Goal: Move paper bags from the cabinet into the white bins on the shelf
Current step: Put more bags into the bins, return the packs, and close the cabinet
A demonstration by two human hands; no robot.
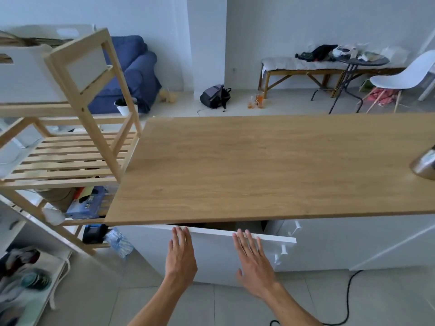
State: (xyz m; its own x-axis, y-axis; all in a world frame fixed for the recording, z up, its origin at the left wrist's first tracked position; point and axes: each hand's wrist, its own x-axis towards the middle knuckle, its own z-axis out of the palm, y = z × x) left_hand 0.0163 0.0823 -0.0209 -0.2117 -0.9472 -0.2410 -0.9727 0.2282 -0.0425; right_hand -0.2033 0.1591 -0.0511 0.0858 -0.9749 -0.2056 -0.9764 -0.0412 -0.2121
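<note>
A white cabinet door (211, 252) under the wooden counter (259, 165) stands slightly ajar, with a dark gap behind its top edge. My left hand (180, 252) and my right hand (253, 260) lie flat against the door's front, fingers spread, fingertips at its top edge, holding nothing. A white bin (26, 74) sits on the top level of the wooden shelf (77, 95) at the far left, with brown paper showing above its rim. A second white bin (70, 31) stands behind it. No paper bag shows inside the cabinet.
The shelf's middle slatted level (70, 154) is bare; its lower levels hold boxes and a bottle pack (118, 242). A black cable (348, 300) lies on the tiled floor at the right. A metal kettle (424, 164) sits at the counter's right edge. Cabinet knobs (283, 249) stick out.
</note>
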